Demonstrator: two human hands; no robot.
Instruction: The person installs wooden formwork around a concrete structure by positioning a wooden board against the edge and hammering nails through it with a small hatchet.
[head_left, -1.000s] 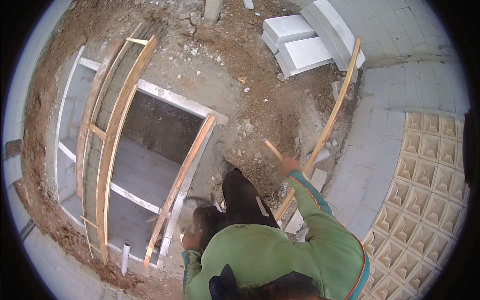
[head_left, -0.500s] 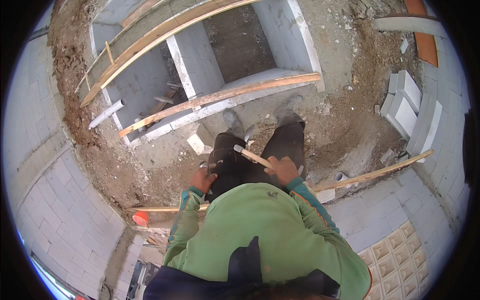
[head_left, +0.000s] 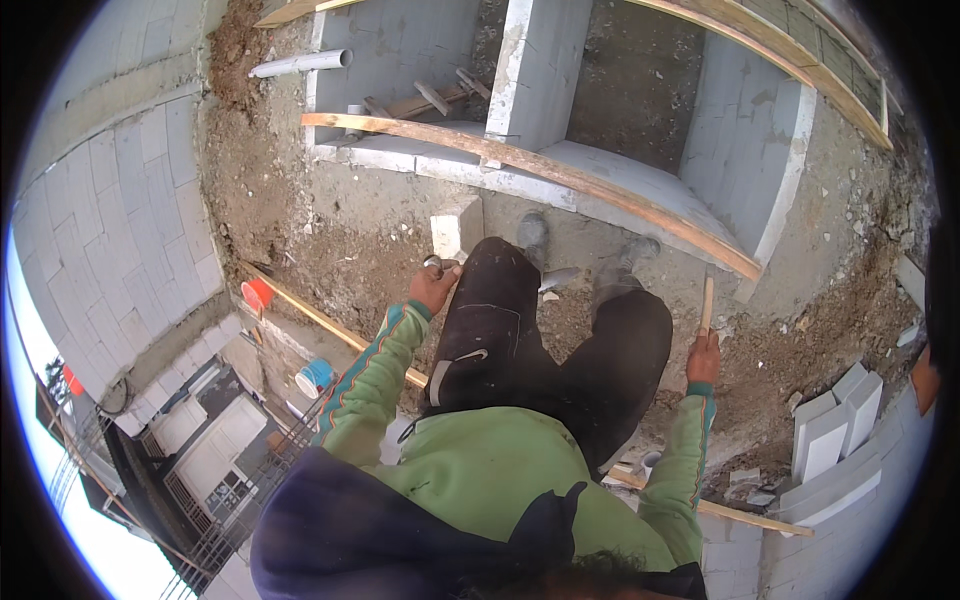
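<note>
My right hand is out to the right of my right knee, closed around a wooden handle that points away from me. Whatever else belongs to this tool is not clear from here. My left hand is beside my left knee, its fingers curled round a small grey, shiny thing whose kind I cannot make out. Just beyond that hand stands a pale block on the dirt. Ahead of my boots, a long wooden plank lies along the near edge of a grey block-walled pit.
A white pipe sticks out at the pit's far left. Pale blocks are stacked on the right. Behind me to the left are a wooden strip, an orange bucket and a blue-and-white bucket. Rubble covers the ground.
My view has swung, so the pit has shifted rightward. My right hand has moved from over my lap out to the right with the wooden-handled tool. My left hand has reached farther forward.
</note>
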